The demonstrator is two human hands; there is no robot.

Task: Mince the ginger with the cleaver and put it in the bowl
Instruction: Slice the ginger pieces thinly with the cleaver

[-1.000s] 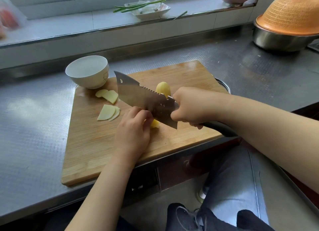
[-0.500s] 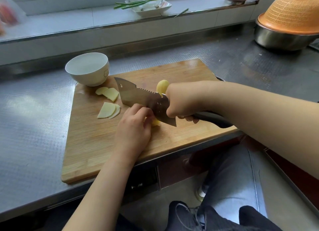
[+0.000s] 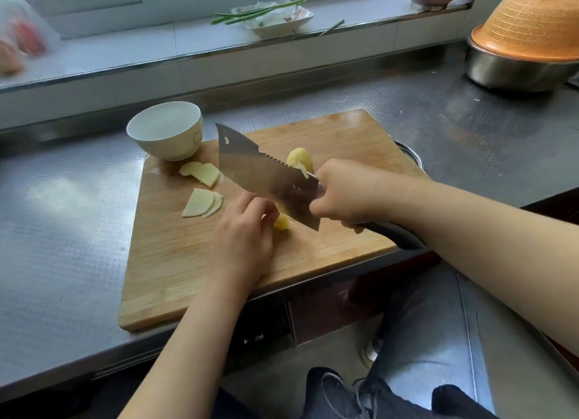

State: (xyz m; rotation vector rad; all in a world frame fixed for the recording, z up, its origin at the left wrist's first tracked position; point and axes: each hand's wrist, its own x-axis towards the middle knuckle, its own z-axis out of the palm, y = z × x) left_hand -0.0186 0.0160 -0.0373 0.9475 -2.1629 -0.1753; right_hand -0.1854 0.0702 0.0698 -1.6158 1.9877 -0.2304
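On the wooden cutting board (image 3: pixel 175 262) my left hand (image 3: pixel 244 233) holds down a small yellow ginger piece (image 3: pixel 282 222) with curled fingers. My right hand (image 3: pixel 344 196) grips the cleaver (image 3: pixel 266 174) by its black handle, the blade tilted with its edge down at that piece. Another peeled ginger chunk (image 3: pixel 300 160) lies behind the blade. Two small piles of ginger slices (image 3: pixel 202 202) lie left of the blade. A white bowl (image 3: pixel 166 130) stands at the board's far left corner; I see nothing in it.
A steel counter (image 3: pixel 62 230) surrounds the board. A metal basin with an orange strainer (image 3: pixel 529 30) upside down on it sits at the far right. On the window ledge is a white dish with green onions (image 3: pixel 272 14). My knees are below the counter edge.
The cleaver's blade has risen slightly and tipped further up at its far end. My left hand stays on the ginger piece.
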